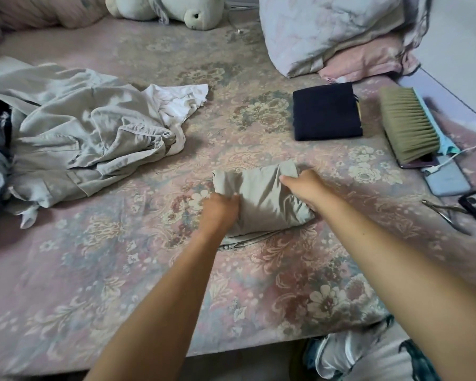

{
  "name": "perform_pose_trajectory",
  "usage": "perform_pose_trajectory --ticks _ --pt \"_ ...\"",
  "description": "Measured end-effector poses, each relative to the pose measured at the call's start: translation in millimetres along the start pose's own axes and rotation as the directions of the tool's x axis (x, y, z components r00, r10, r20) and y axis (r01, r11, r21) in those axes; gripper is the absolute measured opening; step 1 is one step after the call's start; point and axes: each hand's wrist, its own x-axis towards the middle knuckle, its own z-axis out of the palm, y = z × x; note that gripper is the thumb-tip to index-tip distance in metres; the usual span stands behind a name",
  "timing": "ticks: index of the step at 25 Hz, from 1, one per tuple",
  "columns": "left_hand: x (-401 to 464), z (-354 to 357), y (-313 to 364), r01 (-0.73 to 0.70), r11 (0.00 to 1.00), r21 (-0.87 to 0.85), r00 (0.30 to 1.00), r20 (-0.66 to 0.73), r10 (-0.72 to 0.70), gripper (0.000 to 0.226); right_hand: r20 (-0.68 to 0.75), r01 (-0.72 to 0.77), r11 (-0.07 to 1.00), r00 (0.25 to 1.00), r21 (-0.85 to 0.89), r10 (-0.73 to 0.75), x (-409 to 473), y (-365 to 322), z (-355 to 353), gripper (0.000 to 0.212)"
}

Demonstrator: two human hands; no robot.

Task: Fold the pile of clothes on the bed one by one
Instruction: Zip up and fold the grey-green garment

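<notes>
On the floral pink bed (94, 270), mid-sheet, the small folded grey-beige cloth bundle (261, 199) lies grasped by left hand (220, 213) and right hand (305, 188); slackening either grip risks the puffy folds springing open.

Both forearms are bare and extend forward from the lower edge of the view, converging toward the middle. The left arm runs up from bottom centre-left, nearly straight at the wrist. The left hand (221, 213) is seen from the back, knuckles up, fingers curled and gripping the left side of the garment (261, 199). The right arm enters from the lower right corner and angles inward. The right hand (307, 188) is likewise back-up, fingers bent downward onto the garment's right end, thumb side toward the left hand. The fingertips of both hands are hidden.
</notes>
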Motion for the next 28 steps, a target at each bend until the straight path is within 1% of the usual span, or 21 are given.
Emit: perform_pose_trajectory --ticks 2,3,5,7,8,9,10,11,12,13,14,15,16,18,19,21,22,24,25,26,28 --pt "-5 2 -3 0.050 0.993 -0.109 0.999 0.012 -0.049 0.041 -0.082 0.032 0.999 0.996 0.027 -0.029 5 -1 9 0.032" --pt "-5 -1 -2 0.089 0.979 -0.182 0.996 0.022 -0.086 0.037 -0.108 0.035 0.996 0.994 0.077 -0.027 7 -2 10 0.030" --pt "-3 -12 3 0.128 0.931 -0.340 0.992 0.045 -0.120 0.037 -0.112 0.025 0.967 0.994 0.253 0.004 6 -3 4 0.026" --pt "-2 -21 2 0.080 0.860 -0.504 0.997 0.020 -0.081 0.027 -0.134 0.040 0.928 0.991 0.370 0.011 4 2 -2 0.019" --pt "-4 -23 0 0.027 0.852 -0.523 0.998 -0.028 -0.049 0.021 -0.150 0.052 0.932 0.989 0.359 0.002 1 5 -2 0.019" --pt "-7 -23 -4 -0.027 0.891 -0.453 0.998 -0.070 -0.005 0.018 -0.162 0.059 0.954 0.987 0.294 -0.010 -2 8 -1 0.022" --pt "-10 -21 -10 -0.063 0.947 -0.314 0.996 -0.082 0.039 0.016 -0.171 0.052 0.980 0.985 0.191 -0.019 -5 12 2 0.027" --pt "-12 -20 -15 -0.088 0.982 -0.168 0.995 -0.063 0.078 0.017 -0.181 0.046 0.994 0.983 0.099 -0.027 -6 14 4 0.031" --pt "-11 -20 -18 -0.103 0.993 -0.055 0.995 -0.016 0.102 0.019 -0.187 0.036 0.998 0.982 0.053 -0.026 -6 14 6 0.032" --pt "-12 -24 -16 -0.099 0.995 0.006 0.994 0.049 0.099 0.022 -0.179 0.030 0.998 0.984 0.049 -0.021 -8 10 6 0.031" --pt "-10 -29 -14 -0.079 0.996 0.046 0.991 0.113 0.074 0.025 -0.150 0.017 0.999 0.989 0.042 -0.010 -10 5 3 0.031" --pt "-9 -33 -11 -0.052 0.996 0.078 0.986 0.161 0.039 0.029 -0.107 0.007 1.000 0.994 -0.012 -0.008 -11 1 0 0.034" --pt "-8 -38 -8 -0.021 0.994 0.103 0.982 0.187 0.002 0.031 -0.056 -0.002 0.991 0.998 -0.135 -0.006 -11 -2 -4 0.042" --pt "-6 -41 -4 0.062 0.997 0.052 0.971 0.229 -0.072 0.032 0.061 -0.026 0.935 0.997 -0.354 0.050 -15 -6 -14 0.057" --pt "-5 -40 -4 0.108 0.994 -0.011 0.964 0.247 -0.102 0.032 0.123 -0.066 0.931 0.985 -0.358 0.117 -17 -7 -17 0.061" --pt "-7 -36 -5 0.184 0.974 -0.130 0.950 0.278 -0.143 0.027 0.250 -0.177 0.966 0.942 -0.191 0.222 -20 -3 -15 0.059" --pt "-8 -34 -4 0.207 0.960 -0.190 0.943 0.298 -0.145 0.020 0.275 -0.201 0.977 0.938 -0.068 0.211 -19 0 -12 0.053" --pt "-7 -34 -3 0.221 0.925 -0.308 0.940 0.321 -0.117 0.014 0.226 -0.178 0.957 0.966 0.228 0.126 -13 7 -5 0.039" --pt "-5 -35 -1 0.192 0.912 -0.362 0.950 0.300 -0.081 0.014 0.183 -0.155 0.924 0.979 0.350 0.095 -11 8 -5 0.036" --pt "-2 -38 0 0.121 0.910 -0.397 0.971 0.237 -0.026 0.013 0.143 -0.126 0.879 0.987 0.459 0.067 -9 8 -8 0.036" --pt "-3 -43 -3 -0.069 0.925 -0.375 0.992 0.074 0.104 0.015 0.106 -0.068 0.790 0.994 0.609 0.003 -9 13 -15 0.036"
